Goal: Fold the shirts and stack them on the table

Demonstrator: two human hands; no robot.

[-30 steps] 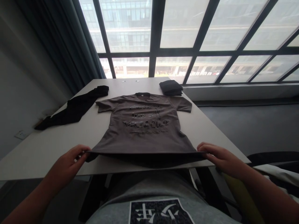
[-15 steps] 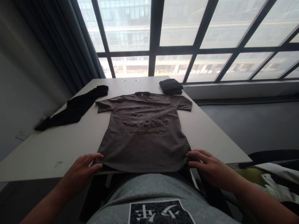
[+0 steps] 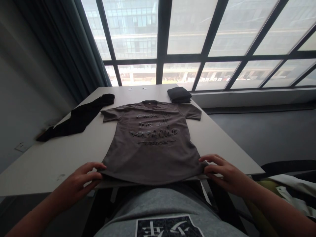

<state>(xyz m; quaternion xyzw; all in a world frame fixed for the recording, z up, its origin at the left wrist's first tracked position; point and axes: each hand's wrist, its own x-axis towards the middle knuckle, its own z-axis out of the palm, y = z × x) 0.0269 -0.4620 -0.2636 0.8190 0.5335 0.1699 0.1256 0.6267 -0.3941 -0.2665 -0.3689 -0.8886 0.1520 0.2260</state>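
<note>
A dark grey-brown T-shirt (image 3: 153, 161) lies spread flat, front up, on the white table, its collar toward the window and its hem at the near edge. Black lettering runs across its chest. My left hand (image 3: 80, 182) has its fingertips closed on the left hem corner. On the other side, my right hand (image 3: 225, 172) pinches the right hem corner between thumb and fingers. Both hands are low at the table's front edge, and the remaining fingers are loosely bent. The fabric under the fingertips is partly hidden.
A black garment (image 3: 79, 117) lies along the left side of the white table (image 3: 229, 151). Folded dark cloth (image 3: 179, 94) is stacked at the back right. Beyond are a window and a curtain (image 3: 66, 46). Light and green cloths (image 3: 286, 194) lie at the lower right.
Both hands have moved slightly outward at the hem corners, and the hem's right corner has shifted a little to the right. The view has tilted up slightly.
</note>
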